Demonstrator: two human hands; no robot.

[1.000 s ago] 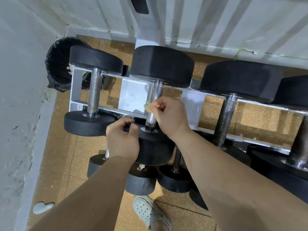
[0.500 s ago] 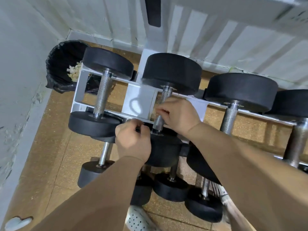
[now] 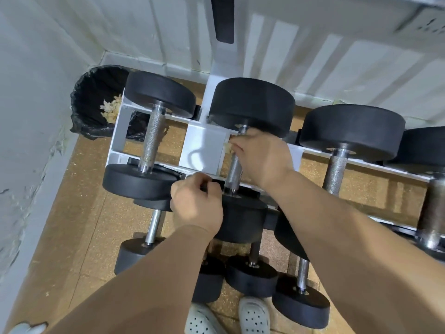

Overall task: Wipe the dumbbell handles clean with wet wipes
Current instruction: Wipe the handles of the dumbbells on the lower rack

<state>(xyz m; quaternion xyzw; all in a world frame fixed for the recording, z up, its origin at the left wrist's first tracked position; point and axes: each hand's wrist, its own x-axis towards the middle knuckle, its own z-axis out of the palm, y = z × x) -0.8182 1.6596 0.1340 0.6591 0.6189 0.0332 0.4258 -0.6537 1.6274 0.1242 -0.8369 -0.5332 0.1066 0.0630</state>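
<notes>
Black dumbbells with knurled steel handles lie across a white rack [image 3: 203,147]. My right hand [image 3: 261,156] is curled round the upper part of the middle dumbbell's handle [image 3: 234,173], pressing a small crumpled yellowish wet wipe [image 3: 227,147] against it; only a corner of the wipe shows at my fingertips. My left hand [image 3: 196,204] grips the edge of that dumbbell's near black head [image 3: 243,220]. The far head [image 3: 251,104] sits against the rack's upright. The left dumbbell's handle [image 3: 152,138] and the right one's handle [image 3: 336,173] are untouched.
A black bin [image 3: 96,100] lined with a bag holds used wipes in the left corner behind the rack. Smaller dumbbells [image 3: 251,276] sit on the lower tier above my white clogs [image 3: 254,315]. White walls close in at left and back; the floor is cork-coloured.
My right hand has slid up the middle handle with the wipe, from the lower part to just under the far head. My left hand has stayed on the near head.
</notes>
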